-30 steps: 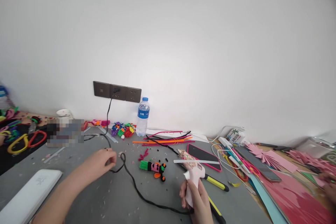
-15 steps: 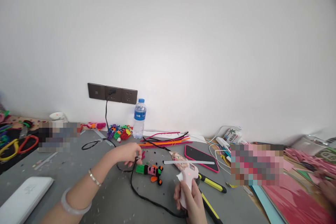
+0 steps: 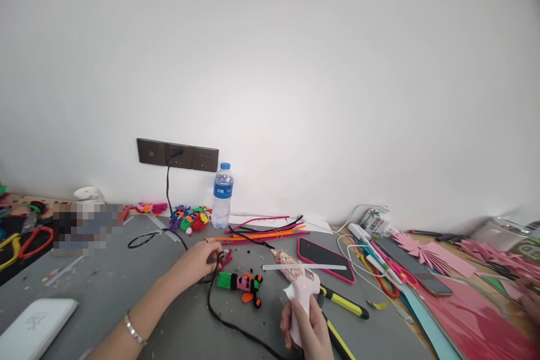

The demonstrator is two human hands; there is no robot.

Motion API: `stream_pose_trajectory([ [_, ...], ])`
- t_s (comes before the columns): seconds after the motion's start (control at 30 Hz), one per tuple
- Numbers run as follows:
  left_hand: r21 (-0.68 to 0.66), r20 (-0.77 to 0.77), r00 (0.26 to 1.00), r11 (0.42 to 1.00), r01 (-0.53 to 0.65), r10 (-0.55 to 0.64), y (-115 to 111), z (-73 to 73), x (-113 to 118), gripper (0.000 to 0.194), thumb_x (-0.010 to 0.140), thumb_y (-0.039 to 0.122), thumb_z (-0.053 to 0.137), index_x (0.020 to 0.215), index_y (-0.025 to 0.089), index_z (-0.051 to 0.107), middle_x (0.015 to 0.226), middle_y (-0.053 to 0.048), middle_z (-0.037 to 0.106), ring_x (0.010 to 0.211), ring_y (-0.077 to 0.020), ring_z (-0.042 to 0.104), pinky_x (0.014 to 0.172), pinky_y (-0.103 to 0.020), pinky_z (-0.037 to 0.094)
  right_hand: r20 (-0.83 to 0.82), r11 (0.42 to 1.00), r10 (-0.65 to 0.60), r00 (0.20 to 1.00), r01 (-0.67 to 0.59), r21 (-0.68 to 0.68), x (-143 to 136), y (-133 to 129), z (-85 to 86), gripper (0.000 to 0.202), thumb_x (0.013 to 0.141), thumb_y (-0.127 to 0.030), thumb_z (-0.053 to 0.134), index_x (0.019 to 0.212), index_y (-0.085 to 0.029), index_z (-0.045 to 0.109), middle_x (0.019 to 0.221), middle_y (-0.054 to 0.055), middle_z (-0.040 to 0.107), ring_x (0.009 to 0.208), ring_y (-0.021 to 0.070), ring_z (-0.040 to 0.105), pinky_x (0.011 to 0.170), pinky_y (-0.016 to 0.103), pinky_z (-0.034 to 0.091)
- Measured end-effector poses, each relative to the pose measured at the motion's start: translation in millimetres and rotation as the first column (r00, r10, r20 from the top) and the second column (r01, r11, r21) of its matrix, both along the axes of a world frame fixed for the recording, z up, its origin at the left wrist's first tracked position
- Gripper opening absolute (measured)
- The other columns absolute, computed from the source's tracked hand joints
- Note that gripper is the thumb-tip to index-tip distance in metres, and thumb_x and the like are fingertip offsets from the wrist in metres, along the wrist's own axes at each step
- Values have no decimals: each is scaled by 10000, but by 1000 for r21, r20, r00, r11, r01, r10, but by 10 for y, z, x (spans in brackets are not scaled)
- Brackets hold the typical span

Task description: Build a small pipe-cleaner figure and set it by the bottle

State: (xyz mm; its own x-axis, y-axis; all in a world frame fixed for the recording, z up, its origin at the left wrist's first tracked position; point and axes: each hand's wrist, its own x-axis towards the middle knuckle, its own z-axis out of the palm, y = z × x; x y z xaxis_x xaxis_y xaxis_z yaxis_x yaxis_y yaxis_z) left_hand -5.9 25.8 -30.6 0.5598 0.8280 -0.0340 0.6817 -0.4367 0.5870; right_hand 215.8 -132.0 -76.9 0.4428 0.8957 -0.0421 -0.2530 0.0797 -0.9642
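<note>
My right hand (image 3: 306, 323) is wrapped round the grip of a white glue gun (image 3: 304, 292), low in the middle of the view. A translucent glue stick (image 3: 304, 266) lies across just beyond it. My left hand (image 3: 207, 259) has its fingers curled at the black cord (image 3: 215, 315), near a small pink piece (image 3: 227, 258); what the fingertips hold is hidden. Between my hands a green, pink, black and orange pipe-cleaner figure (image 3: 242, 282) lies on the grey table (image 3: 177, 320).
Behind stand a water bottle (image 3: 223, 197) and pipe-cleaner figures (image 3: 189, 220). Pipe cleaners (image 3: 270, 232), a pink-edged phone (image 3: 324, 259) and yellow-black pliers (image 3: 343, 300) lie ahead. Right are pink papers (image 3: 485, 315) and another person's hand (image 3: 529, 295); left, a white power bank (image 3: 37, 326).
My left hand has moved slightly left and down, with its forearm lower. My right hand still holds the glue gun, almost unmoved. The view has shifted a little.
</note>
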Motion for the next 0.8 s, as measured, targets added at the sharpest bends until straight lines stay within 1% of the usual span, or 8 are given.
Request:
stream_pose_trajectory([
  [0.13,12,-24,999,999,34,-33,-18,-14,4,117,775,187,504,823,208,609,863,-59,633,831,-232,597,670,-273,398,-7,1000,3,1000,-3,6,-12,1,7,427,765,-583,644,727,-193,476,510,-26,580,329,87,448,369,190,309],
  [0.3,21,-32,999,999,44,-43,-42,-54,-43,120,800,179,459,821,209,573,900,-60,631,833,-230,598,672,-289,389,1,1000,13,1000,-13,6,-19,-8,30,416,778,-572,639,741,-188,484,518,-27,585,335,79,449,379,183,313],
  [0.43,11,56,998,1000,-22,22,-34,-34,-108,137,850,250,416,814,210,542,836,-32,610,725,-200,576,639,-287,378,-17,1000,8,1000,-8,9,-22,-31,75,417,775,-575,639,754,-178,514,521,-25,583,347,80,454,389,187,318],
  [0.5,3,173,981,996,-86,85,-22,23,-135,158,861,309,428,791,210,530,760,-10,589,651,-181,540,612,-281,367,-44,1000,14,999,-14,3,-12,-41,90,428,784,-592,616,761,-174,528,519,-17,584,351,88,453,392,197,322],
  [0.57,-62,358,921,988,-140,153,-23,98,-147,190,849,376,479,776,209,532,702,9,562,612,-164,505,585,-269,364,-86,999,39,996,-38,7,4,-40,97,440,805,-607,577,767,-170,541,511,-8,582,348,93,445,385,202,297],
  [0.63,-218,555,796,966,-141,242,-50,172,-135,219,816,426,555,816,207,560,682,22,548,595,-146,484,563,-254,376,-155,996,80,985,-72,56,16,-25,99,429,813,-596,573,819,-166,569,496,-16,559,360,93,433,396,204,284],
  [0.7,-401,679,649,914,-61,342,-102,220,-98,264,774,433,638,893,201,598,684,25,560,588,-129,478,572,-248,405,-252,982,160,954,-128,139,9,0,103,410,805,-571,597,903,-174,591,489,-40,507,378,86,401,419,207,280],
  [0.8,-562,735,525,819,116,430,-197,229,-16,278,722,393,740,873,179,648,716,6,602,619,-109,502,616,-236,441,-391,934,331,859,-240,265,-53,38,124,350,791,-532,632,940,-217,598,527,-69,420,393,68,311,449,219,268],
])
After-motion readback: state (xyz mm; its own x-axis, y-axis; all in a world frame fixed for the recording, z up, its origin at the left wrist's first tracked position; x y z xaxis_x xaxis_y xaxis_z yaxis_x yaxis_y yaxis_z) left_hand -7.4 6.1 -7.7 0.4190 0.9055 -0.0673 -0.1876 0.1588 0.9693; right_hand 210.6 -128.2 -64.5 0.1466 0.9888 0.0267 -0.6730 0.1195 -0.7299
